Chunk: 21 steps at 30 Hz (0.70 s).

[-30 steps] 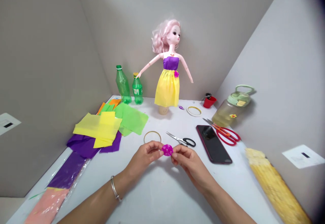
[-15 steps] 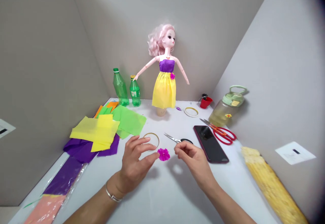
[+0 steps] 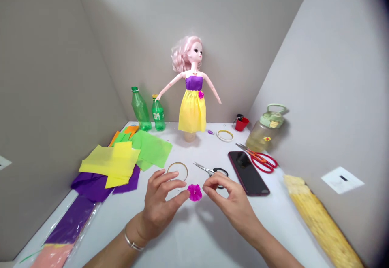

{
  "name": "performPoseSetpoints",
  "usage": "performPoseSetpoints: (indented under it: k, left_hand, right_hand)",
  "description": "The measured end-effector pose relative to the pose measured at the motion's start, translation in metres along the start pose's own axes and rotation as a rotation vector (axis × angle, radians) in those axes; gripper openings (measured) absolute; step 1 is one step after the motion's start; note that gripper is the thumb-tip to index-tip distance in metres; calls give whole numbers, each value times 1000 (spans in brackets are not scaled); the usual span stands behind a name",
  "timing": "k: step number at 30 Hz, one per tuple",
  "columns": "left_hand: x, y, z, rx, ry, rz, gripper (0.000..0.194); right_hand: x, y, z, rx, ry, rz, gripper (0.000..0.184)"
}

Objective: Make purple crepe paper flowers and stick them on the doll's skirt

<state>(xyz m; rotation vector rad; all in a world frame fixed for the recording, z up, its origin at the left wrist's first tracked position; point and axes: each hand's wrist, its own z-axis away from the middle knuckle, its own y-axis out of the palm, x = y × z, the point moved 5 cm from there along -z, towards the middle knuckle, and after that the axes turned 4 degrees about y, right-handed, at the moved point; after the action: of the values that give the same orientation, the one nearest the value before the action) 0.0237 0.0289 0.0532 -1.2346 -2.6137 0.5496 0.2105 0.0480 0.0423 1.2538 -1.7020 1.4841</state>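
From here I see my left hand (image 3: 159, 205) with fingers (image 3: 165, 175) spread, near a brass ring (image 3: 177, 171); my right hand's (image 3: 226, 197) fingers (image 3: 212, 183) curl, pinching nothing; a magenta paper flower (image 3: 195, 192) lies between them on the counter (image 3: 200, 154)

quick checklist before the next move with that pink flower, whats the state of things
Magenta flower lying on the white table: ok
Left hand holding nothing: ok
Right hand holding nothing: ok
Left thumb touching the flower: cannot tell
Small scissors with black handles near the right hand, not held: ok
Second magenta flower at the doll's waist: ok
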Motion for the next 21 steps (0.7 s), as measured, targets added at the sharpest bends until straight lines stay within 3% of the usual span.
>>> performPoseSetpoints:
  k: [6,8,21]
  left_hand:
    - [0,2,-1,10,1,35,24]
    - [1,2,0,12,2,37,24]
    - [2,7,10,77,-3,54,28]
  right_hand:
    - [17,1,8,-113,-420,299,11]
    - [19,3,10,-144,-500,393,12]
    - [24,11,10,-120,-536,543,15]
